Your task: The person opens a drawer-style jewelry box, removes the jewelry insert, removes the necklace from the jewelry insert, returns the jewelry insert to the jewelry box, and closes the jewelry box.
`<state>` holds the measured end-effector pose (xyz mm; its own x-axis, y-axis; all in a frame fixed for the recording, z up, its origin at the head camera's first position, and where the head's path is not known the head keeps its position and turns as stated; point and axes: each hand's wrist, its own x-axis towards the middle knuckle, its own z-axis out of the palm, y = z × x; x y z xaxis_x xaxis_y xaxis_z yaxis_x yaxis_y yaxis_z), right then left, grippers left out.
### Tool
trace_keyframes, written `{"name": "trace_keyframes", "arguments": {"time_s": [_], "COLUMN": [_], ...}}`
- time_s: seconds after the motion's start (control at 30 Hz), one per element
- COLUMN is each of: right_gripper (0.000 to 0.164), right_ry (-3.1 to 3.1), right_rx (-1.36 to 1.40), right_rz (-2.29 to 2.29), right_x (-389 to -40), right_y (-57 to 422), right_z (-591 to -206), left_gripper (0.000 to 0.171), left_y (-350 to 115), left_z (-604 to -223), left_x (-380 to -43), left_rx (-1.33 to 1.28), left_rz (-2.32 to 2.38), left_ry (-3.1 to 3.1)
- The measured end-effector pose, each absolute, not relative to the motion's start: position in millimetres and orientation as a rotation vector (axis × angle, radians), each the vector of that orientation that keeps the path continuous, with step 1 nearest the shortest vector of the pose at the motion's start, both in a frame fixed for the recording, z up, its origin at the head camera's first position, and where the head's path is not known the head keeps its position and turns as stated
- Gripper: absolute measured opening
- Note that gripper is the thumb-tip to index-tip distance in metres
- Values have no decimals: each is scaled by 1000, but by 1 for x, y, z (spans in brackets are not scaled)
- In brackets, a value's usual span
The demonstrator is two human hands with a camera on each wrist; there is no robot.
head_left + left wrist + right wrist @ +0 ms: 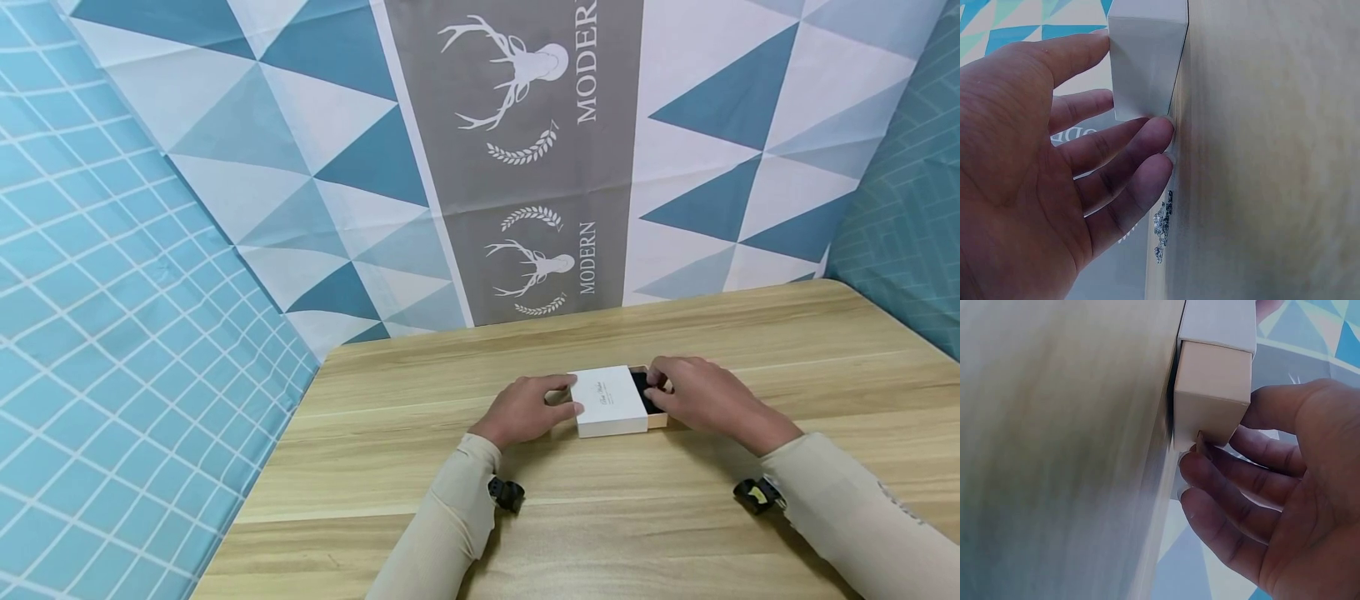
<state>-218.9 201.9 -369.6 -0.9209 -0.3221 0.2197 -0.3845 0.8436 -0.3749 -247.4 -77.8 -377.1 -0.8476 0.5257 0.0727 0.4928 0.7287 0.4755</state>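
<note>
A flat white box sleeve point(609, 402) with small dark lettering lies on the table in the head view. Its tan drawer point(657, 421) sticks out on the right, showing a black inside point(640, 384). My left hand point(519, 410) holds the sleeve's left end, thumb at the near corner and index finger at the far one. At the drawer's outer end, my right hand point(701, 394) grips with thumb and curled fingers over the black part. The right wrist view shows a small tan tab point(1202, 445) at the drawer's end wall, right by the fingertips.
The wood-grain table point(600, 517) runs back to a patterned wall cloth point(547, 183). Blue gridded cloth point(112, 333) hangs along the left side, and teal cloth point(900, 225) on the right. Small black devices point(507, 495) are strapped to both sleeved wrists.
</note>
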Motion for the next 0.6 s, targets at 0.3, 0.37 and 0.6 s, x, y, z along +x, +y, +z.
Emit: {"name": "trace_keyframes", "arguments": {"time_s": [0.3,0.37,0.6], "right_gripper": [13,12,13], "right_ry": [-2869,-2866,-2874], "right_rx": [587,599,612], "right_rz": [682,692,697], "right_x": [-219,-219,-218], "right_y": [200,199,199], "right_z": [-371,-371,-370], "left_gripper": [51,51,51], "left_y": [-78,-78,-78], "left_z": [-377,-377,-376], "left_x": [-247,-247,-247], "left_rx": [839,841,847], "left_rz": [753,750,753], "left_ry": [2862,2863,2861]}}
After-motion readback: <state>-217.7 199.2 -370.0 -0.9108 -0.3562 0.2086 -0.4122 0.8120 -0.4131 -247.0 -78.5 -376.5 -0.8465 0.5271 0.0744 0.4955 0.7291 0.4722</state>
